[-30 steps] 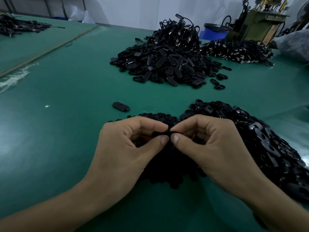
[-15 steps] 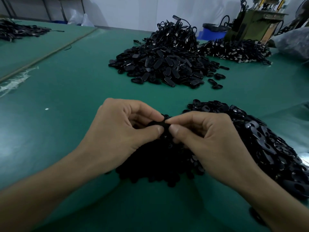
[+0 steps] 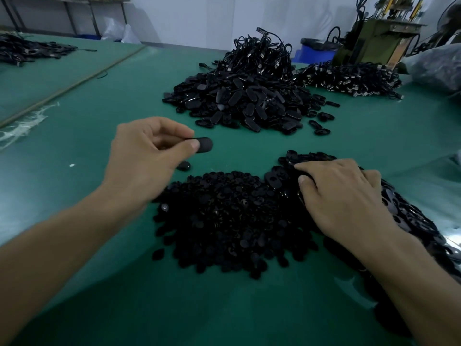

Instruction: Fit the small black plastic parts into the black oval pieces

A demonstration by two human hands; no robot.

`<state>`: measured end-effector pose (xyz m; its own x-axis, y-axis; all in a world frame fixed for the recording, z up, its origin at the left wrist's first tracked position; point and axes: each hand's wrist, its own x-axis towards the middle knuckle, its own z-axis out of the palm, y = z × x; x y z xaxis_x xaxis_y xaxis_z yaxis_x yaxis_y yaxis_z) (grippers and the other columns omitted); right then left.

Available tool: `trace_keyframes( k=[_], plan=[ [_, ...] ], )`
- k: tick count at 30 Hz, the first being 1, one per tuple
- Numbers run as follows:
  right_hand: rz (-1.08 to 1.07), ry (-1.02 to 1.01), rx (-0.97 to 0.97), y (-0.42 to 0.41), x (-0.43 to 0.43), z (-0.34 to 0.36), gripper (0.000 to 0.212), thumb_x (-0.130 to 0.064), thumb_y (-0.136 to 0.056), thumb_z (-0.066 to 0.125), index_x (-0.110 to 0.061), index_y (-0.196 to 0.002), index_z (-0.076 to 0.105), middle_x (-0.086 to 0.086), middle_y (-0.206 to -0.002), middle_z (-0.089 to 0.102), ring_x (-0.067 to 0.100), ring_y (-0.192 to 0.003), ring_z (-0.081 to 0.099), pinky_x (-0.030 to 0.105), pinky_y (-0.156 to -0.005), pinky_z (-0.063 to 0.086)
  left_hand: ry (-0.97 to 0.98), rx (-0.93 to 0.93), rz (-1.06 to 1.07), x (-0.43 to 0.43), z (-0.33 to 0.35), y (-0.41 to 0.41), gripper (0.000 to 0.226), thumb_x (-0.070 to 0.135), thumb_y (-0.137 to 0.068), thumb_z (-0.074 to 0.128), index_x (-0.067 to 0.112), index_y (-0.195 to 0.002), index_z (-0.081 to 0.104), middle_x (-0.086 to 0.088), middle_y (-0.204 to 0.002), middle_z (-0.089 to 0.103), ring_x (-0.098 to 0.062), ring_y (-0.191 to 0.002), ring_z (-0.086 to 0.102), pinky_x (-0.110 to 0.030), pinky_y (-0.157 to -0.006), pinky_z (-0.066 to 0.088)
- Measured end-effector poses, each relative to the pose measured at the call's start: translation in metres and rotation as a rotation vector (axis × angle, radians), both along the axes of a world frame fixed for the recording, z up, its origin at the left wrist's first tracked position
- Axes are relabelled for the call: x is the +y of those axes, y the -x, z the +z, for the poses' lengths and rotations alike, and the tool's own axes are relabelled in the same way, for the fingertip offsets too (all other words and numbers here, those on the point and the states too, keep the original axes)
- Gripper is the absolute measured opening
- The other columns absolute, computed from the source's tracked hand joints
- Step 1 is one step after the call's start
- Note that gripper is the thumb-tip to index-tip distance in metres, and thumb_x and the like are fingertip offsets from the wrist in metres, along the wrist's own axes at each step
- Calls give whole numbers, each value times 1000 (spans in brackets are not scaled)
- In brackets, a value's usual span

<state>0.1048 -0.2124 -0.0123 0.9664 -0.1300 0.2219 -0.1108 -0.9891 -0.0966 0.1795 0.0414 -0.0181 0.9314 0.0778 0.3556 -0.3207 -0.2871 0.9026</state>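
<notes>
Left hand [image 3: 147, 156] moved away, pinching oval piece [image 3: 203, 145] | right hand [image 3: 341, 196] on pile [image 3: 421, 221], grip unclear

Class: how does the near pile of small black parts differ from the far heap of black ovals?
The near pile of small black plastic parts lies low; the far heap of black oval pieces mounds higher. Its pieces are longer than the near pile's roundish ones. Both sit on the green table.

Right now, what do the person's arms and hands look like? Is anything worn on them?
The left hand and right hand are bare: no gloves and no rings in view. The left forearm and right forearm are bare too, with no sleeve, watch or band showing. The thumbnails are short and unpainted.
</notes>
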Motion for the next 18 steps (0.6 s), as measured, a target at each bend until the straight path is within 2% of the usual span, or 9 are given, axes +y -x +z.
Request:
trace_keyframes(
  k=[3, 5, 7, 8, 10, 12, 15, 17, 18],
  plan=[
    [-5, 19, -67, -1, 1, 1, 36, -35, -104, 34, -28, -114, 68, -7, -94, 69, 19, -109, 55, 37, -88, 25, -73, 48, 82, 14, -14, -19, 20, 22, -80, 83, 37, -72, 73, 15, -69, 74, 2, -60, 64, -23, -67, 46],
    [-12, 4, -86, -1, 3, 2, 37, -40, -104, 34, -26, -108, 68, -8, -85, 66, 20, -98, 56, 37, -86, 26, -136, 72, 131, 20, -21, -24, 18, 24, -79, 84, 35, -71, 73, 17, -66, 72, 5, -61, 64, -24, -71, 49],
    [-20, 0, -100, -1, 4, 3, 41, -43, -104, 31, -25, -108, 68, -5, -86, 66, 22, -95, 55, 39, -85, 28, -184, 69, 161, 23, -22, -25, 19, 24, -79, 85, 35, -71, 72, 19, -65, 71, 9, -61, 65, -21, -75, 53],
    [-26, 5, -97, -1, 4, 3, 43, -43, -104, 29, -25, -110, 67, -4, -90, 65, 23, -96, 54, 40, -85, 29, -221, 60, 166, 25, -22, -26, 19, 23, -79, 85, 35, -71, 72, 20, -66, 69, 11, -62, 64, -15, -74, 52],
    [-51, 25, -68, -1, 4, 3, 44, -40, -104, 28, -25, -119, 66, -1, -102, 62, 26, -102, 51, 42, -88, 31, -312, 39, 166, 24, -22, -25, 12, 24, -81, 84, 32, -79, 75, 23, -70, 66, 15, -63, 62, 1, -66, 44],
    [-83, 24, -37, 0, 4, 2, 43, -38, -103, 29, -30, -126, 65, 1, -113, 60, 27, -111, 48, 44, -93, 32, -402, 19, 170, 23, -22, -23, 10, 27, -83, 81, 22, -91, 79, 23, -71, 63, 11, -65, 61, 6, -62, 37],
    [-102, 12, -53, 1, 6, 2, 40, -37, -101, 32, -35, -124, 65, -2, -106, 60, 28, -112, 48, 43, -91, 29, -481, 11, 157, 21, -22, -20, 18, 31, -88, 76, 20, -102, 78, 11, -82, 68, 0, -76, 61, 1, -72, 36],
    [-96, 12, -79, 0, 6, 2, 35, -36, -101, 37, -33, -116, 68, -4, -95, 59, 27, -107, 51, 41, -86, 26, -508, -30, 170, 20, -21, -17, 17, 31, -91, 72, 25, -107, 75, 1, -103, 70, -10, -90, 60, -16, -83, 38],
    [-90, 11, -85, 0, 6, 3, 32, -36, -102, 40, -32, -113, 70, -3, -95, 62, 28, -105, 53, 41, -86, 27, -518, -75, 187, 18, -20, -15, 15, 29, -91, 71, 29, -106, 74, 2, -107, 68, -10, -90, 58, -18, -82, 36]
  ],
)
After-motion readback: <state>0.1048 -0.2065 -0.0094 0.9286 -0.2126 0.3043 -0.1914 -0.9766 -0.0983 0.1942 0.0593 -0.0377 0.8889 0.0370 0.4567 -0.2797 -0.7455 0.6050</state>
